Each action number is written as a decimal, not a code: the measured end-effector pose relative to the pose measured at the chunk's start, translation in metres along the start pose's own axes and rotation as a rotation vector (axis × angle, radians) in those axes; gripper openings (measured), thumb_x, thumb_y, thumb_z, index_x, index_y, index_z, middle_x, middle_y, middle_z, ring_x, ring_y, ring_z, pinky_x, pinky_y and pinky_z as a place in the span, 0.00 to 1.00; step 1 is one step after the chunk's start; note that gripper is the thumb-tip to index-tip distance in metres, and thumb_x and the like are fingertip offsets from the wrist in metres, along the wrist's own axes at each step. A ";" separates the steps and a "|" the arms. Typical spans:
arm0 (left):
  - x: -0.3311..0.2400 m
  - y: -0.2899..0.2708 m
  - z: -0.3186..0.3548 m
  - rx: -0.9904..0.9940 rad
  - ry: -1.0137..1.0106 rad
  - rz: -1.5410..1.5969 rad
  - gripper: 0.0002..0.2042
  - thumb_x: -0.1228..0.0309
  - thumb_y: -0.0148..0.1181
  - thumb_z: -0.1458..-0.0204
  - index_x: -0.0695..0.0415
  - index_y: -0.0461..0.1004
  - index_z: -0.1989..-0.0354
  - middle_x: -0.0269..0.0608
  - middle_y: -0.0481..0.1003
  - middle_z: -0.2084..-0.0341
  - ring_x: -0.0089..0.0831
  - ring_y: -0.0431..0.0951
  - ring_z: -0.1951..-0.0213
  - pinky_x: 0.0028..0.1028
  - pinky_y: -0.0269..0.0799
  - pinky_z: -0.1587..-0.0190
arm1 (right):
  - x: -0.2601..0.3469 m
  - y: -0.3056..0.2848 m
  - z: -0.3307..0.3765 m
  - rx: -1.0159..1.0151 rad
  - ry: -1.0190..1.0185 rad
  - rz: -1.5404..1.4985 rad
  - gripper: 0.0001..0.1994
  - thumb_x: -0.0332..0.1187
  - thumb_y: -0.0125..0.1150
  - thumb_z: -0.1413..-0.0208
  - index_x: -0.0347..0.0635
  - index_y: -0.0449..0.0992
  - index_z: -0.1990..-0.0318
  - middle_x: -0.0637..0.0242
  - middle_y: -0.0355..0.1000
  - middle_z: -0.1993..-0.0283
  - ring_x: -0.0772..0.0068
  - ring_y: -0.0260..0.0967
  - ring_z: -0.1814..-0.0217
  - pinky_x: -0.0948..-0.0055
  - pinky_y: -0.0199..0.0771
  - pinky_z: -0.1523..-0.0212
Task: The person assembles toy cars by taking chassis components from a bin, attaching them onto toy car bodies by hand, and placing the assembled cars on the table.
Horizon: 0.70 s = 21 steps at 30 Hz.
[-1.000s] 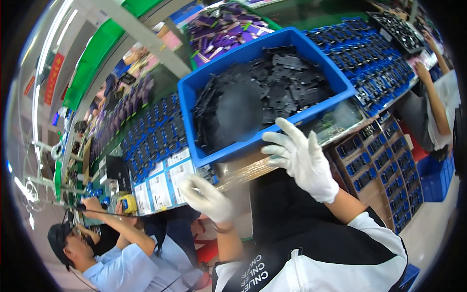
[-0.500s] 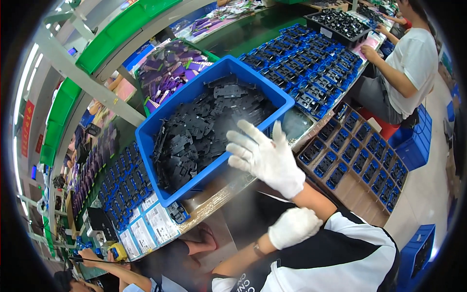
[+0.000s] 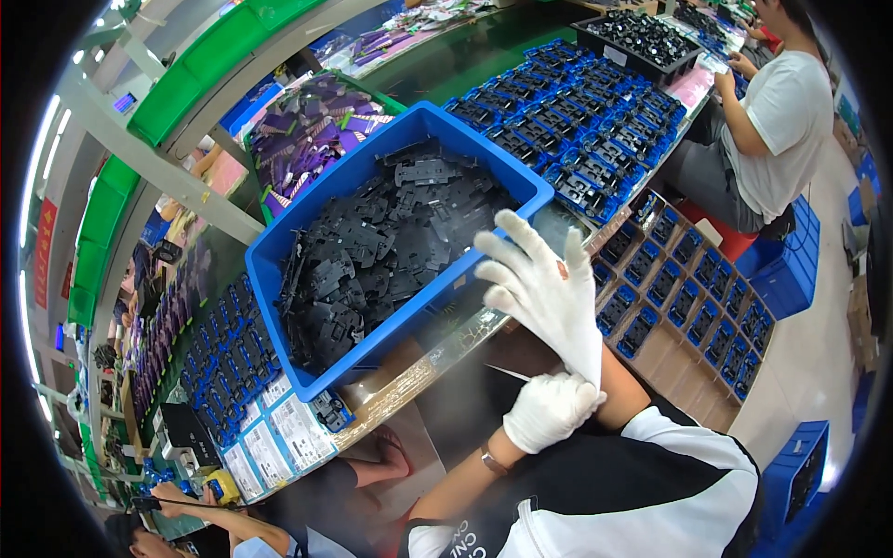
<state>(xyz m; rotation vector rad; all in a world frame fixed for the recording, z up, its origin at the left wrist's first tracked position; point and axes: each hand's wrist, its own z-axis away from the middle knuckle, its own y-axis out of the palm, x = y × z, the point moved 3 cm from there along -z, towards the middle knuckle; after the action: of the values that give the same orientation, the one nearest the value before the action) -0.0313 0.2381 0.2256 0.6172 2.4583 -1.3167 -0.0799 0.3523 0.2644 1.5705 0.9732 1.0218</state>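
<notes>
My right hand (image 3: 549,288) is raised beside the near rim of a blue bin. Its fingers are spread and hold nothing. It wears a white glove with a small gap near the thumb showing skin. My left hand (image 3: 551,411), also gloved in white, is closed at the right wrist, gripping the cuff of the right glove (image 3: 588,358). A bracelet or watch (image 3: 493,459) sits on my left wrist. The blue bin (image 3: 321,383) stands tilted on the bench, heaped with flat black plastic parts (image 3: 372,242).
Rows of blue-and-black assemblies (image 3: 577,130) lie beyond the bin. A divided cardboard tray (image 3: 651,358) of similar units is at right. Purple pieces (image 3: 298,130) lie behind. A co-worker in a white shirt (image 3: 786,102) sits far right; another person's arms (image 3: 223,516) are lower left.
My left hand has moved up from the forearm to the right wrist and taken hold of the glove's cuff. The right hand has shifted slightly right, its fingers still spread.
</notes>
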 end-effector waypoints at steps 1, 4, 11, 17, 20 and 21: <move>-0.003 0.002 0.000 0.057 -0.003 0.005 0.09 0.66 0.61 0.46 0.53 0.68 0.73 0.37 0.70 0.81 0.36 0.72 0.81 0.33 0.69 0.78 | 0.006 -0.010 0.005 -0.002 0.003 0.000 0.39 0.60 0.48 0.38 0.34 0.56 0.33 0.48 0.68 0.43 0.54 0.72 0.48 0.59 0.77 0.51; 0.000 0.019 0.004 0.172 -0.023 -0.059 0.09 0.65 0.59 0.45 0.52 0.68 0.72 0.37 0.70 0.80 0.36 0.74 0.78 0.34 0.70 0.77 | 0.036 -0.039 0.024 0.059 -0.041 0.860 0.32 0.57 0.55 0.40 0.36 0.71 0.41 0.55 0.76 0.56 0.66 0.74 0.61 0.70 0.75 0.58; 0.036 0.004 0.028 0.116 -0.395 0.089 0.09 0.63 0.61 0.45 0.55 0.72 0.64 0.45 0.74 0.73 0.45 0.77 0.70 0.39 0.72 0.70 | 0.120 -0.063 0.035 -0.809 -0.469 2.383 0.18 0.33 0.67 0.48 0.47 0.77 0.48 0.55 0.76 0.63 0.61 0.76 0.66 0.68 0.75 0.62; 0.046 0.007 0.046 -0.151 -0.766 0.905 0.17 0.59 0.59 0.40 0.55 0.70 0.49 0.35 0.75 0.64 0.30 0.77 0.62 0.30 0.74 0.58 | 0.148 -0.096 0.041 -0.397 -0.730 2.425 0.08 0.28 0.65 0.47 0.40 0.76 0.60 0.54 0.75 0.65 0.52 0.73 0.65 0.65 0.73 0.63; 0.053 0.006 0.051 -0.352 -0.767 1.450 0.35 0.48 0.63 0.46 0.60 0.58 0.38 0.46 0.70 0.51 0.35 0.73 0.47 0.34 0.71 0.44 | 0.129 -0.052 0.066 -0.493 -0.624 2.322 0.08 0.25 0.65 0.48 0.37 0.75 0.61 0.56 0.73 0.67 0.58 0.72 0.68 0.69 0.72 0.65; 0.052 0.007 0.050 -0.366 -0.769 1.445 0.35 0.48 0.63 0.46 0.60 0.58 0.38 0.46 0.70 0.51 0.35 0.73 0.47 0.34 0.71 0.44 | 0.123 -0.036 0.073 -0.448 -0.662 2.323 0.08 0.24 0.66 0.49 0.36 0.75 0.62 0.57 0.72 0.69 0.61 0.72 0.70 0.69 0.72 0.67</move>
<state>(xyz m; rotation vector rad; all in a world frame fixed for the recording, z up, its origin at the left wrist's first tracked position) -0.0711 0.2121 0.1707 1.1309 1.0149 -0.3287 0.0251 0.4520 0.2362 1.8718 -2.0041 1.5199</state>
